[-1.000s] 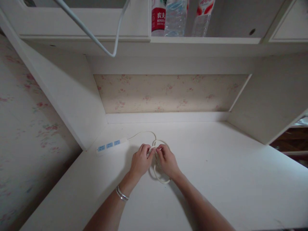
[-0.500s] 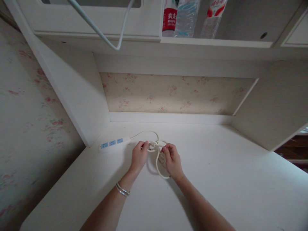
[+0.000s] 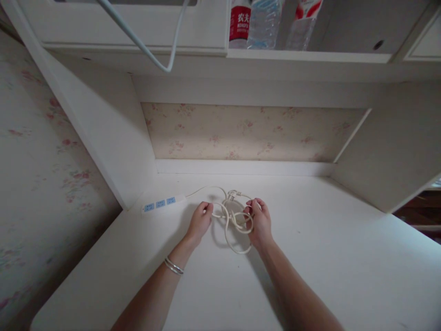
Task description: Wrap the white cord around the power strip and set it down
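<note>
A white power strip (image 3: 160,204) with blue socket faces lies on the desk at the left. Its cream power cord (image 3: 226,230) runs right into a loose tangle of loops between my hands. My left hand (image 3: 200,220) pinches one loop of the cord at the tangle's left side. On the right side, my right hand (image 3: 260,223) is closed on the cord near its plug end, with other loops hanging beside the fingers. The plug (image 3: 233,195) shows above the loops, at the far side of the tangle.
The white desktop (image 3: 327,257) stretches around the cord, bounded by side panels and a back ledge (image 3: 241,167). Overhead, a shelf (image 3: 310,56) holds several plastic bottles (image 3: 263,25). A pale bent tube (image 3: 151,55) hangs in front of the upper cabinet.
My right hand has moved to the right, drawing the cord loops wider apart. The plug has shifted from near my left fingers to the far side of the tangle. My left hand stays almost in place.
</note>
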`<state>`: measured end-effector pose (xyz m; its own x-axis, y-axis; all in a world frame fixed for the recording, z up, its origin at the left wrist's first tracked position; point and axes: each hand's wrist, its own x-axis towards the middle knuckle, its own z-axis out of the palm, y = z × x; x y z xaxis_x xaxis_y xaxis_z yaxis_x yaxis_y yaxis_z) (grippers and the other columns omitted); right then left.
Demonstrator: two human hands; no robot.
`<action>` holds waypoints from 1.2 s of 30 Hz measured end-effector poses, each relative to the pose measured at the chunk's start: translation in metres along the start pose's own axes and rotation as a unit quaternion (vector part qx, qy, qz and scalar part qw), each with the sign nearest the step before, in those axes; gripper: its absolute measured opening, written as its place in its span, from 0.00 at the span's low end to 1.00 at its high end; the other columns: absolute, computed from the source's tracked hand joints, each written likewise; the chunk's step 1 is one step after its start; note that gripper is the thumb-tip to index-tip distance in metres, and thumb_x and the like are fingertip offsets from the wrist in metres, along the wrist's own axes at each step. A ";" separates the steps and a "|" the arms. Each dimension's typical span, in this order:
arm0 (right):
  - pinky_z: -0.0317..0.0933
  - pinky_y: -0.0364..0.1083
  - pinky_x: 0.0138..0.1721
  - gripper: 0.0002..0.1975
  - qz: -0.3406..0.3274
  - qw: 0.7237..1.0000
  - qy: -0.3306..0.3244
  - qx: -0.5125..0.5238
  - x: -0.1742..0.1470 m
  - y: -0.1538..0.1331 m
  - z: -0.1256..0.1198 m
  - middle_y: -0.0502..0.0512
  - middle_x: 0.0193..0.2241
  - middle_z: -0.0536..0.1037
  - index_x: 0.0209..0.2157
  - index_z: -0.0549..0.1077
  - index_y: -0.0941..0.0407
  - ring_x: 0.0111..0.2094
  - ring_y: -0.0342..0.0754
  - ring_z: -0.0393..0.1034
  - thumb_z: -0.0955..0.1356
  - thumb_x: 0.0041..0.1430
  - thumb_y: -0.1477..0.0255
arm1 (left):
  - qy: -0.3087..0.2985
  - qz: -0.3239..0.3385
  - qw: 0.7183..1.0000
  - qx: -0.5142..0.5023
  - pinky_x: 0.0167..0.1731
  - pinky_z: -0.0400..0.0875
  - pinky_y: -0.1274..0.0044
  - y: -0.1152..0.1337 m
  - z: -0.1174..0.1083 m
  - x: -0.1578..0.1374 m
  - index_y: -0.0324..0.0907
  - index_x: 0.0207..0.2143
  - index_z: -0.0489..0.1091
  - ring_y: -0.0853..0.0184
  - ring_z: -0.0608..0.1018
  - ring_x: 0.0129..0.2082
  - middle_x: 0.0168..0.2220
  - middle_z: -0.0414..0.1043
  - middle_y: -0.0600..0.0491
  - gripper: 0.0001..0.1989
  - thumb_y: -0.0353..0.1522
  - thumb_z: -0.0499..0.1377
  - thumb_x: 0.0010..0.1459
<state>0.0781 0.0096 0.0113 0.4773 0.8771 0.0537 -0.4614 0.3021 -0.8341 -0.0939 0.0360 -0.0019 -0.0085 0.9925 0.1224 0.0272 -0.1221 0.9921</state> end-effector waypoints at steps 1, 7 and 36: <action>0.57 0.37 0.17 0.17 0.019 1.000 0.008 0.017 0.003 -0.001 -0.003 0.44 0.29 0.71 0.39 0.64 0.51 0.20 0.38 0.64 0.71 0.50 0.62 | -0.014 0.001 1.000 -0.003 0.15 0.55 0.83 0.002 0.001 -0.002 0.41 0.30 0.65 0.76 0.65 0.15 0.22 0.63 0.60 0.15 0.44 0.57 0.54; 0.63 0.38 0.19 0.16 0.048 0.995 0.007 0.082 0.011 -0.009 -0.008 0.44 0.31 0.71 0.39 0.67 0.51 0.20 0.37 0.65 0.72 0.49 0.65 | -0.121 -0.026 0.986 -0.113 0.30 0.71 0.77 0.014 0.003 -0.008 0.41 0.33 0.66 0.68 0.77 0.31 0.32 0.69 0.54 0.16 0.45 0.58 0.53; 0.64 0.42 0.35 0.12 0.080 0.980 -0.156 0.095 0.002 -0.012 -0.002 0.48 0.41 0.77 0.40 0.74 0.47 0.30 0.39 0.69 0.72 0.52 0.67 | -0.144 0.326 0.888 0.290 0.52 0.64 0.70 0.024 0.014 -0.037 0.43 0.50 0.65 0.62 0.70 0.49 0.48 0.69 0.48 0.17 0.34 0.57 0.58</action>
<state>0.0856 0.0068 0.0201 0.1501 0.9814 0.1200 -0.6564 0.1897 -0.7302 -0.0788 -0.0039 0.0175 0.4519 0.6845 0.5721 0.4428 -0.7288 0.5222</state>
